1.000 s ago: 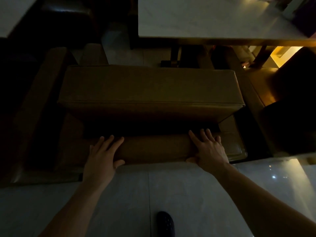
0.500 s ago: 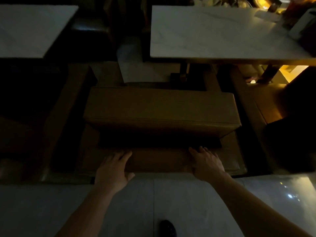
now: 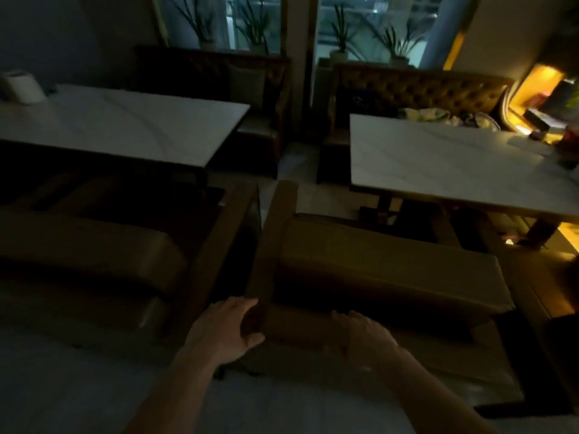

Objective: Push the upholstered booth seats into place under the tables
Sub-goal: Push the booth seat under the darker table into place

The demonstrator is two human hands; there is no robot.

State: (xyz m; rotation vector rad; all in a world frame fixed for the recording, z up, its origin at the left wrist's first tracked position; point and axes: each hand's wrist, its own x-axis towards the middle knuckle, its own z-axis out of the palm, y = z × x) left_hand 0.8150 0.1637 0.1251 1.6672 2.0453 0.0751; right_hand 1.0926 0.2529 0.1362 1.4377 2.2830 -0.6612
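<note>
Both hands press the near edge of the seat [image 3: 385,277]: the left hand [image 3: 224,332] wraps its 8 o'clock corner, thumb in front, while the right hand [image 3: 365,336] lies flat with fingers relaxed, blurred. That seat sits at 5 o'clock, partly beneath the right counter [image 3: 454,164] at 2 o'clock. A second seat [image 3: 94,255] lies at 9 o'clock under the left counter [image 3: 119,123]. Potted plants [image 3: 340,36] line the window at 12 o'clock.

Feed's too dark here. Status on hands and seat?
Left hand grips the seat's near corner; right hand rests on its back edge. Seat near the right table. No visible obstruction.
</note>
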